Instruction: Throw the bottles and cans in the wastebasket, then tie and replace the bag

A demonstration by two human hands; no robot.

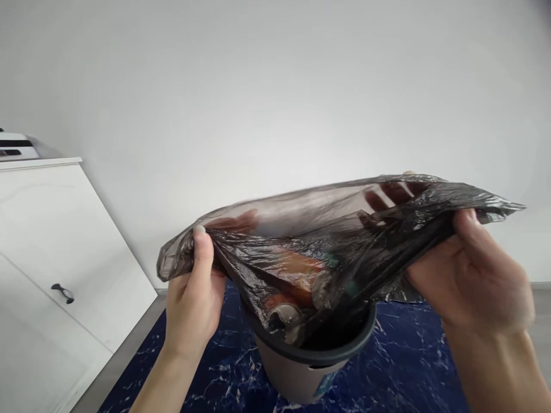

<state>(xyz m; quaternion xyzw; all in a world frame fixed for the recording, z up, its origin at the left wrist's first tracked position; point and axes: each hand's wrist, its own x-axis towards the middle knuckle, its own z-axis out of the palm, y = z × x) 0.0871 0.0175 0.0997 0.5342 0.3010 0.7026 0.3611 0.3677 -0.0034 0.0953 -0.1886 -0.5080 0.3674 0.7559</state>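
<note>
A thin, see-through black garbage bag point(275, 241) is stretched between my two hands, its mouth pulled wide. My left hand point(193, 292) pinches the left end of its rim, thumb in front and fingers behind the film. Toward the right end, my right hand point(482, 275) grips the rim the same way, its fingers showing dark through the plastic. Orange and clear items, one like a round clear lid, show blurred through the film. Below, a grey trash bin point(293, 373) with a dark rim stands upright, and the bag's lower part hangs into its opening.
The bin stands on a dark blue marble-patterned surface point(408, 355). At the left is a white cabinet point(64, 229) with a black handle point(62, 293), and a white device point(17, 146) sits on top of it. A pale wall point(275, 86) rises behind.
</note>
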